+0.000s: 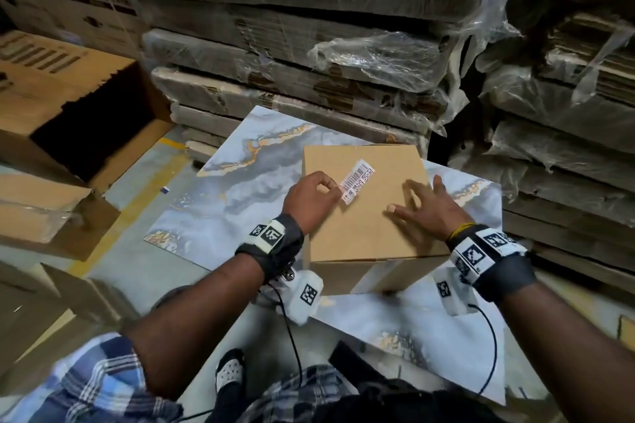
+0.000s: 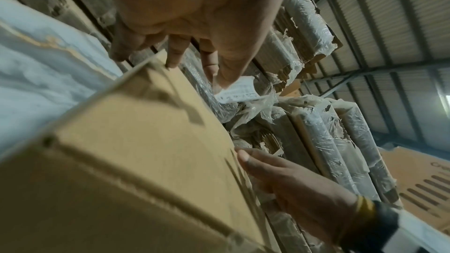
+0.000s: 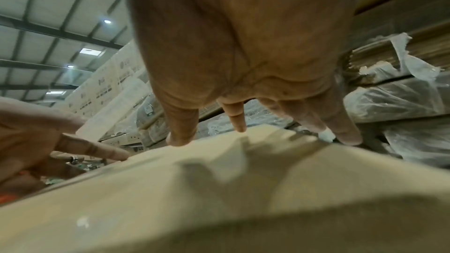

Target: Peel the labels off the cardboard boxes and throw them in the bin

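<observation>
A plain brown cardboard box (image 1: 371,216) stands on a marbled grey table (image 1: 220,196). A white barcode label (image 1: 355,180) is lifted off the box top, and my left hand (image 1: 311,197) pinches its near end between thumb and fingertips. In the left wrist view the label (image 2: 237,91) curls free in the air under my fingertips (image 2: 225,82), above the box (image 2: 136,141). My right hand (image 1: 426,208) lies flat on the box top with fingers spread. The right wrist view shows those straight fingers (image 3: 182,134) pressing the box (image 3: 243,189).
An open large carton (image 1: 89,134) stands on the floor at the left. Plastic-wrapped stacks of flat cardboard (image 1: 309,72) rise right behind the table and at the right (image 1: 567,113). Another flattened box (image 1: 44,213) lies at the near left.
</observation>
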The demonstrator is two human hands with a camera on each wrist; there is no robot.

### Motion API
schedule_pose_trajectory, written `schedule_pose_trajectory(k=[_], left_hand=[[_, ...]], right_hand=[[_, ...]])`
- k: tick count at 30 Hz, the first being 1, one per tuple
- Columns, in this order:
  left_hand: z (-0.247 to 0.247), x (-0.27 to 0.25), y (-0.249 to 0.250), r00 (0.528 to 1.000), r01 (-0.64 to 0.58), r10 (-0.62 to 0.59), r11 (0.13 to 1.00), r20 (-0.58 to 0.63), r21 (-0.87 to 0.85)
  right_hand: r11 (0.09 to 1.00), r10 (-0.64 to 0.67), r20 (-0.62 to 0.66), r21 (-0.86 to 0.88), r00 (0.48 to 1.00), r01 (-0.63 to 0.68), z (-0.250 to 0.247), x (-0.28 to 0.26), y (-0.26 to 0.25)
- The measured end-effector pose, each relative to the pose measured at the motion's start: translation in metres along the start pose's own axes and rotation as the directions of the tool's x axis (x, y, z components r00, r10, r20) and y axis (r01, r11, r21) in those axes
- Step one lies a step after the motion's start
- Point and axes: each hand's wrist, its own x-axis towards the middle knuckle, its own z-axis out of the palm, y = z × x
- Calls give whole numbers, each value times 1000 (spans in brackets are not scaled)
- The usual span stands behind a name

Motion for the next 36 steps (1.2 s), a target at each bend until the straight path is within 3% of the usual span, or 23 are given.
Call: schedule_pose_trajectory(k=[5,9,15,21,28,36], left_hand=[[15,-10,-3,999,42,-41,997,-16,66],[9,-14,-5,989,106,-91,986,-119,131],[-18,-24,-22,969,183,-149,969,-199,168],[-66,-45,-55,943,182,-125,970,-308,162],[-140,-95,-112,846,299,-180,940,-501,167],[-253,-204,-189,669,449,-240,885,-703,125]], right_hand=[[997,14,-44,79,999,-10,19,-4,-4],[994,-18,-59,106,998,24,30,-13,-23],[989,-61,-75,128,995,71,47,-21,-60],[983,-166,-57,71,984,170,67,-30,-114],[941,-337,9,43,941,337,113,-55,-210],[804,-585,150,-16,797,594,189,-131,-343]])
